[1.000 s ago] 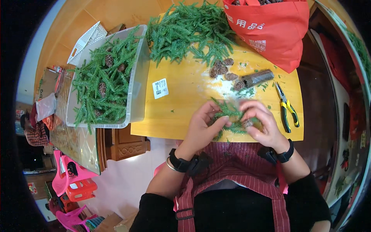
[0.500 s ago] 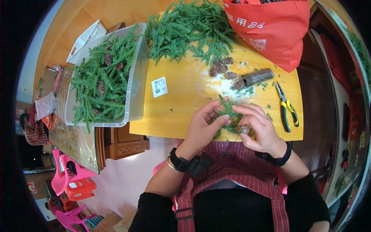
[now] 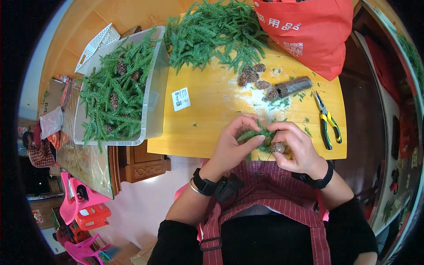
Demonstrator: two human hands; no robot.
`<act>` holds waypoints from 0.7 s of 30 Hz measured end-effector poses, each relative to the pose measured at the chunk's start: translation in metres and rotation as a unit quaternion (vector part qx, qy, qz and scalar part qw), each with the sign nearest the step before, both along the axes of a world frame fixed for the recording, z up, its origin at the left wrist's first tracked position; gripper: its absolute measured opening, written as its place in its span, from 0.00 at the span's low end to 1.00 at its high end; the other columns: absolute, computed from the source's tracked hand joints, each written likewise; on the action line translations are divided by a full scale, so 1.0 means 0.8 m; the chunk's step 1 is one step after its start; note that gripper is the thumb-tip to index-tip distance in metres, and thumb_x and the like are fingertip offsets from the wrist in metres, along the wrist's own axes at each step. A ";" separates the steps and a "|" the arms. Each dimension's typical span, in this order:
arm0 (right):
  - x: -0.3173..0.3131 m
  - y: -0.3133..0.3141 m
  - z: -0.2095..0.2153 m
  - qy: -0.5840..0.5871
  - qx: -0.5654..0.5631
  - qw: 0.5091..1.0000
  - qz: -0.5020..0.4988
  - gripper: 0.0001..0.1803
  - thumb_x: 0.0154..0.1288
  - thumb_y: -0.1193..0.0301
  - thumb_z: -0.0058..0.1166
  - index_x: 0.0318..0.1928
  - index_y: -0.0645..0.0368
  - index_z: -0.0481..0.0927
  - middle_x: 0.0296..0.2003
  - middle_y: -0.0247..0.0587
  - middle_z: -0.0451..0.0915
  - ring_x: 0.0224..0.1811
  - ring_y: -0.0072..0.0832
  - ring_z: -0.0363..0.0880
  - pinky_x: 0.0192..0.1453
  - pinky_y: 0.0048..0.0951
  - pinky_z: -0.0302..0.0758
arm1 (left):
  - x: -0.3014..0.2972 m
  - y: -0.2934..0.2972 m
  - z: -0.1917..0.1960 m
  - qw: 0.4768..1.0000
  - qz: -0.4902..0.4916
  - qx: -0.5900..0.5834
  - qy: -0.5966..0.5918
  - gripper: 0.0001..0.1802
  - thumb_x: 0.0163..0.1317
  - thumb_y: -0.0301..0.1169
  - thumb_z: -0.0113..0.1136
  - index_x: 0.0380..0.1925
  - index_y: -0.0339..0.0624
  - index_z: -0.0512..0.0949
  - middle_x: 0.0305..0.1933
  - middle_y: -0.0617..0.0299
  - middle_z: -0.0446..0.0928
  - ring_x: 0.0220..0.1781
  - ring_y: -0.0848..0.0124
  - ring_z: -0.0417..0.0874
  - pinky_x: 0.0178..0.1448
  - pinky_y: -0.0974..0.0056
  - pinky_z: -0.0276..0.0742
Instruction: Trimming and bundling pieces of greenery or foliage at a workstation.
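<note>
A green artificial pine sprig [image 3: 261, 134] is held over the table's near edge, between my two hands. My left hand [image 3: 237, 140] closes on it from the left, thumb pressed along the needles. On the other side, my right hand [image 3: 299, 148] pinches the sprig with its fingertips. A small roundish grey-brown thing [image 3: 278, 147] sits under the right fingers; its kind is not clear, as fingers cover part of it. Beyond the hands lie several brown pine cones [image 3: 262, 84] and a dark cylindrical bundle [image 3: 296, 86].
Yellow-and-black pliers [image 3: 329, 126] lie right of my right hand. At left stands a clear plastic bin [image 3: 155, 106] of sprigs and pine cones. A sprig pile [image 3: 212, 33] and a red bag [image 3: 309, 39] occupy the table's far side. White powder [image 3: 254, 99] and a label [image 3: 181, 99] are on the tabletop.
The sprig's upright tip has bent down between my hands. The fingertips of my right hand have moved slightly left, nearer to my left hand.
</note>
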State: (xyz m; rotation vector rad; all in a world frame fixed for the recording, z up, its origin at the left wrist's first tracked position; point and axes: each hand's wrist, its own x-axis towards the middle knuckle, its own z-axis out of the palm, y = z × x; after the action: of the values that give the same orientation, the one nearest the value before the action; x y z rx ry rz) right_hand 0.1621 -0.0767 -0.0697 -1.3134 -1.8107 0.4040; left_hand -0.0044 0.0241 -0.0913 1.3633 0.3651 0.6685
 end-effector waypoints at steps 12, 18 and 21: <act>0.004 0.000 0.002 -0.015 0.024 1.000 -0.010 0.14 0.42 0.76 0.55 0.33 0.64 0.69 0.43 0.50 0.71 0.44 0.40 0.74 0.46 0.32 0.73 | -0.001 0.002 -0.006 0.999 0.019 -0.027 -0.020 0.12 0.53 0.16 0.57 0.37 0.36 0.70 0.43 0.62 0.64 0.49 0.74 0.71 0.55 0.68 0.69; 0.002 0.001 -0.001 -0.010 0.021 1.000 -0.005 0.14 0.42 0.77 0.56 0.33 0.64 0.69 0.43 0.49 0.71 0.43 0.40 0.74 0.45 0.32 0.73 | -0.003 0.005 -0.006 0.999 -0.009 -0.042 -0.026 0.11 0.53 0.16 0.57 0.36 0.37 0.70 0.44 0.61 0.66 0.48 0.74 0.71 0.54 0.68 0.70; 0.002 0.000 0.001 -0.005 0.019 1.000 -0.005 0.15 0.41 0.77 0.56 0.33 0.63 0.69 0.43 0.49 0.71 0.43 0.40 0.74 0.45 0.32 0.74 | -0.004 0.005 0.001 0.998 -0.031 -0.053 -0.022 0.11 0.52 0.16 0.58 0.35 0.38 0.70 0.43 0.61 0.70 0.46 0.74 0.73 0.52 0.68 0.71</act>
State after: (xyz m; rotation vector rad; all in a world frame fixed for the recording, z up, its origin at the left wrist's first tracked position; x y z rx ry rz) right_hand 0.1639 -0.0766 -0.0689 -1.2991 -1.8104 0.3568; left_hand -0.0073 0.0280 -0.0903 1.2520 0.3180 0.6184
